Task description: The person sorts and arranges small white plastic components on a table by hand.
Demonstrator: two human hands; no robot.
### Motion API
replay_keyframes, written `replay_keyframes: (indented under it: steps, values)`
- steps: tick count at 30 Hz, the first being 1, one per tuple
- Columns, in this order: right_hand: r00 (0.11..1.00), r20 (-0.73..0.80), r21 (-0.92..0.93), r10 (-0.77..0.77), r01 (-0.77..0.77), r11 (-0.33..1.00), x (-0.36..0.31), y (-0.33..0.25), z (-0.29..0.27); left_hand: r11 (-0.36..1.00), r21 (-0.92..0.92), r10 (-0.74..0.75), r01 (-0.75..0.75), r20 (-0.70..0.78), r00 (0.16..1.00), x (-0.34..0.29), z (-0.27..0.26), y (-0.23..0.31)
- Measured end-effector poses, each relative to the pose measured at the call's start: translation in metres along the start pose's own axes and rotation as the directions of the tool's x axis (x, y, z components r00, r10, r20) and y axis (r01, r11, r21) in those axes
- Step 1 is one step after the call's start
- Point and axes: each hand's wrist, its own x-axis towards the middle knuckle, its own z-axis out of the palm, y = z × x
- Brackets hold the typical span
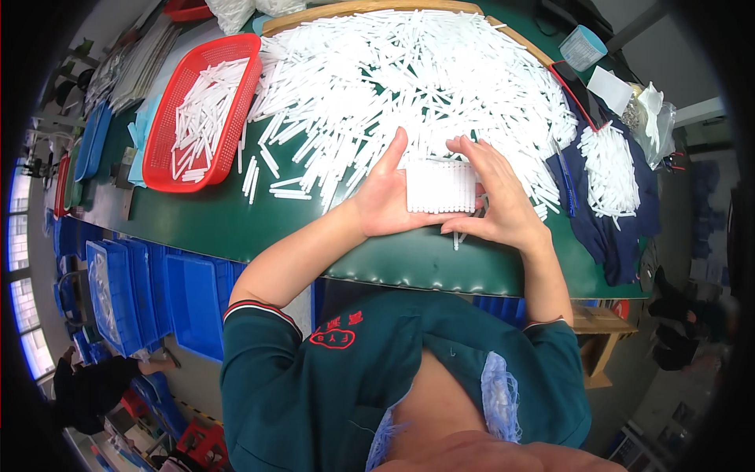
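Near the front of the green table, a flat row of white plastic sticks (440,187), lined up side by side, rests across the palm and fingers of my left hand (381,197). That hand's thumb points up, away from the row. My right hand (507,197) curves around the right end of the row, fingers over the far corner and thumb at the near one. Just beyond my fingers spreads a large heap of loose white sticks (346,79). One or two sticks (458,241) show below my right thumb.
A red perforated basket (152,149) holding more sticks stands at the left on the green table (212,220). Wooden strips (370,6) border the heap's far side. At the right, a dark blue cloth (609,248) carries a stick pile and a blue pen (566,185). Blue crates (193,295) stand lower left.
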Motion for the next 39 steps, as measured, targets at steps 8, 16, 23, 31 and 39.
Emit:
replay_keyframes:
  steps: [8, 16, 23, 31, 39]
  values:
    - [0.998, -0.037, -0.216, -0.059, 0.05, 0.975, 0.004, -0.018, 0.02, 0.996, 0.09, 0.008, 0.005, -0.142, 0.99, 0.005, 0.0, -0.014]
    - [0.997, -0.019, -0.246, -0.074, 0.067, 0.967, 0.004, -0.019, 0.022, 0.997, 0.081, 0.002, 0.009, -0.143, 0.99, 0.007, -0.004, -0.015]
    - [0.995, -0.064, -0.235, -0.074, 0.057, 0.97, 0.004, -0.021, 0.012, 0.999, 0.035, -0.001, 0.004, -0.082, 0.997, 0.003, 0.003, -0.008]
    - [0.994, -0.09, -0.282, -0.062, 0.035, 0.959, 0.002, -0.005, -0.015, 0.999, 0.0, 0.039, -0.039, 0.017, 0.999, -0.002, 0.012, 0.006]
    - [1.0, -0.017, -0.246, -0.019, 0.015, 0.969, 0.002, -0.001, -0.013, 0.999, -0.03, 0.029, -0.029, 0.014, 0.999, -0.004, 0.014, 0.007]
